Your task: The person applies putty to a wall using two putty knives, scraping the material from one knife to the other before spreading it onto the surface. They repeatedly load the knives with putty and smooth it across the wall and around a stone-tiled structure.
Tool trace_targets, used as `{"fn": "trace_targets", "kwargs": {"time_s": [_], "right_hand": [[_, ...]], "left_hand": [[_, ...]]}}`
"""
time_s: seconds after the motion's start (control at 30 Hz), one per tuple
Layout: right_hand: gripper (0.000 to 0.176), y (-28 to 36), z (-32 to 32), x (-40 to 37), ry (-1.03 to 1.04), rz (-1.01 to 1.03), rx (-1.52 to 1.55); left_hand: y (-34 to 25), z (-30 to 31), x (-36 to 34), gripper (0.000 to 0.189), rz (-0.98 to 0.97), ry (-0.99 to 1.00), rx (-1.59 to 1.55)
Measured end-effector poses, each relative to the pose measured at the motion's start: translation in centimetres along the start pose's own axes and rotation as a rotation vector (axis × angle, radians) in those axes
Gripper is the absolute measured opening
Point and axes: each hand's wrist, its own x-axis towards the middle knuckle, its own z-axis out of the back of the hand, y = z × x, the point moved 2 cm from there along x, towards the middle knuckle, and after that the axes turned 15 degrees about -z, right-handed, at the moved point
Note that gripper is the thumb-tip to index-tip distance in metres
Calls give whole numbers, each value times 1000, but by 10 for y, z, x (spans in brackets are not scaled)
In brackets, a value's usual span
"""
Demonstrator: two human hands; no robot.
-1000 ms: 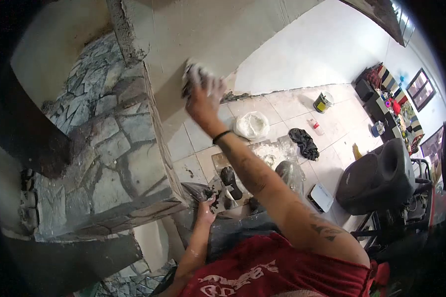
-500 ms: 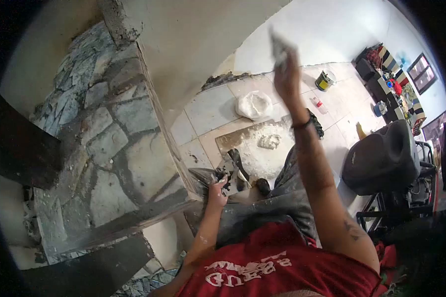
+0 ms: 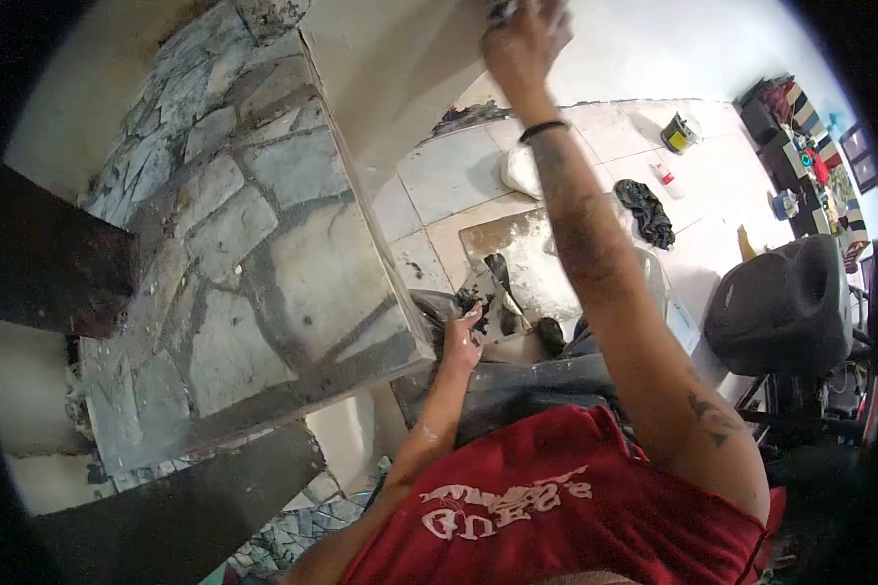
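My right hand [image 3: 529,47] is raised at the top edge of the view, against the pale wall [image 3: 644,49]. Its fingers are closed round what looks like a putty knife [image 3: 502,10]; motion blur and the frame edge hide most of it. Lower down, beside the corner of the stone-faced ledge, my left hand [image 3: 464,336] grips a flat grey plate [image 3: 491,327] with dark smears. A black handle-like piece [image 3: 498,268] shows at the plate's upper side. Just beyond lies a board [image 3: 488,237] covered in white powder.
The stone-faced ledge [image 3: 312,253] fills the left side. A white sack [image 3: 522,174], partly behind my right arm, a black plastic bag [image 3: 646,213] and a yellow-labelled bucket [image 3: 680,134] stand on the tiles. A black speaker [image 3: 782,304] is at the right.
My right hand has moved up and left, with its tool now turned toward the wall. The whole view has shifted somewhat; my left hand keeps its grip on the plate.
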Motion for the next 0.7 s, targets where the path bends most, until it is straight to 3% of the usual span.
{"fn": "trace_targets", "kwargs": {"time_s": [0.03, 0.07, 0.1, 0.17, 0.23, 0.33, 0.4, 0.47, 0.53, 0.57, 0.6, 0.63, 0.67, 0.7], "right_hand": [[53, 12, 8, -21, 86, -17, 17], [56, 22, 15, -43, 176, -35, 31], [56, 23, 13, -65, 203, -48, 66], [56, 26, 5, -111, 259, -52, 132], [55, 38, 9, -149, 337, -39, 148], [54, 59, 26, -189, 531, -75, 191], [63, 66, 33, -207, 640, -70, 215], [64, 71, 46, -215, 792, -32, 243], [62, 69, 66, -220, 1007, -15, 300], [60, 66, 79, -211, 1124, -92, 395], [58, 55, 96, -200, 1239, -176, 492], [57, 41, 114, -193, 1353, -267, 592], [56, 8, 119, -198, 1214, -80, 562], [52, -19, 139, -186, 1201, -313, 768]], "left_hand": [[1, -2, -1, 33, -167, 136, 72], [-12, -17, -14, 33, -43, 12, 39], [1, 3, -2, 30, -340, 153, 357], [9, 13, 7, 23, -451, 182, 438], [-5, -10, -7, 17, -72, -42, -22], [-16, -8, -15, 16, -535, 245, 1003], [-21, -20, -17, 17, -530, 215, 876], [-17, -39, -25, 17, -148, -58, -48], [9, 23, 16, 19, -398, 283, 291], [3, 25, 16, 19, -211, 236, 107], [4, 25, 11, 22, -223, 240, 135], [-5, 13, -1, 27, -296, 278, 259], [-18, -1, -19, 32, -616, 436, 819], [-34, -17, -35, 38, -958, 502, 1354]]}}
